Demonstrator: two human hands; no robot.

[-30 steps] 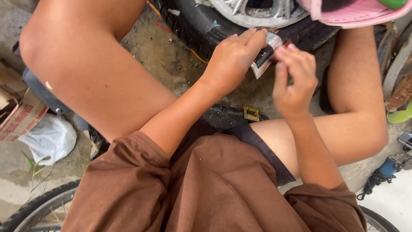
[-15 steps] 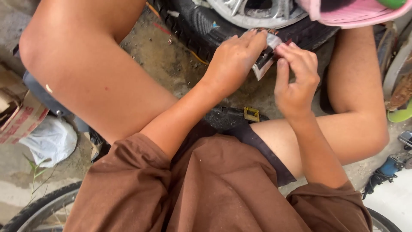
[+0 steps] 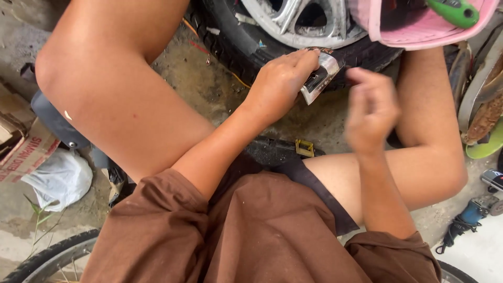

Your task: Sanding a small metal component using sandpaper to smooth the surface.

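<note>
My left hand (image 3: pixel 280 84) grips a small shiny foil packet (image 3: pixel 320 77) with a dark middle and holds it against the black tyre (image 3: pixel 236 44) of a wheel with a silver alloy rim (image 3: pixel 293 21). My right hand (image 3: pixel 371 107) hovers a little to the right of the packet, blurred, with its fingers loosely curled and nothing in it. I sit low with both bare knees spread, in brown shorts, and the wheel lies on the ground between my legs.
A pink tub (image 3: pixel 419 26) with a green-handled tool (image 3: pixel 453 11) sits at the top right. A crumpled white plastic bag (image 3: pixel 57 178) and cardboard (image 3: pixel 21 147) lie at left. A bicycle tyre (image 3: pixel 47 259) curves along the bottom left. A blue power tool (image 3: pixel 474 212) lies at right.
My right hand has let go of the packet and drawn away to the right and down. My left hand still holds the packet against the tyre.
</note>
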